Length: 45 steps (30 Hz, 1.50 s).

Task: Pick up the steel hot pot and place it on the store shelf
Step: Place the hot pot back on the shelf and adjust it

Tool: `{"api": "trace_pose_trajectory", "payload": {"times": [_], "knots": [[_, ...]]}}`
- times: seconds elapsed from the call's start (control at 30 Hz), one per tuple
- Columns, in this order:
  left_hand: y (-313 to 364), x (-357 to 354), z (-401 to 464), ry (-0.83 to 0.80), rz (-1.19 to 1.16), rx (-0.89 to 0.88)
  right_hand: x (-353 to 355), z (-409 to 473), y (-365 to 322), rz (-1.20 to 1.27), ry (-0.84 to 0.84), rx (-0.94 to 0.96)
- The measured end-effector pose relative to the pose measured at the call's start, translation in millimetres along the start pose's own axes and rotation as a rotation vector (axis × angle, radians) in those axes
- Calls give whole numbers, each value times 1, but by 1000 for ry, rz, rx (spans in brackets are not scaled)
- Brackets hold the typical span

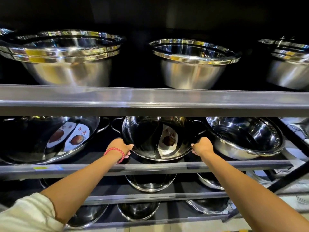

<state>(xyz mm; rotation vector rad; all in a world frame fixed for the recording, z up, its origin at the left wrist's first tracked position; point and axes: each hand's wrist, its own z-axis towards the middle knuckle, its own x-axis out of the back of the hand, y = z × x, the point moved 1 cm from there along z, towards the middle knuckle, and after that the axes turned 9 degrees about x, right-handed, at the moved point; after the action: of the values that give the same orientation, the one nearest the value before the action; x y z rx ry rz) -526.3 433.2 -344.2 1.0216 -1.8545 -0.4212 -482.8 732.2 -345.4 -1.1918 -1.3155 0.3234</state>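
The steel hot pot (pixel 150 139) is a shiny round pot with a curved divider and a paper label inside. It leans tilted toward me on the middle shelf (pixel 150 166), its far rim hidden behind the shelf above. My left hand (pixel 119 146), with a red bead bracelet on the wrist, grips the pot's left rim. My right hand (pixel 201 145) grips the right rim. Both arms are stretched forward into the shelf.
A larger labelled hot pot (pixel 50 139) leans to the left and a steel bowl (pixel 245 138) to the right, both close to the held pot. Big steel basins (pixel 66 59) (pixel 192 64) stand on the upper shelf. More pots fill the lower shelves.
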Motion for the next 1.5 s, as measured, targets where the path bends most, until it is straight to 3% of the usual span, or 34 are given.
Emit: {"api": "trace_pose_trajectory", "payload": {"times": [0.3, 0.47, 0.7, 0.83, 1.03, 1.5], "knots": [[0, 0, 2, -7, -2, -5, 1, 2, 2, -49, -12, 25], [7, 17, -12, 73, 305, -63, 17, -16, -18, -378, -40, 160], [27, 72, -40, 367, 674, -180, 16, -46, -79, -778, -215, 391], [8, 99, -52, 484, 862, -181, -17, -62, -106, -842, -301, 544], [-46, 147, -60, 524, 873, -166, -82, -88, -132, -897, -262, 741], [-160, 310, -15, 487, 939, -181, -230, -173, -211, -841, -219, 640]]}}
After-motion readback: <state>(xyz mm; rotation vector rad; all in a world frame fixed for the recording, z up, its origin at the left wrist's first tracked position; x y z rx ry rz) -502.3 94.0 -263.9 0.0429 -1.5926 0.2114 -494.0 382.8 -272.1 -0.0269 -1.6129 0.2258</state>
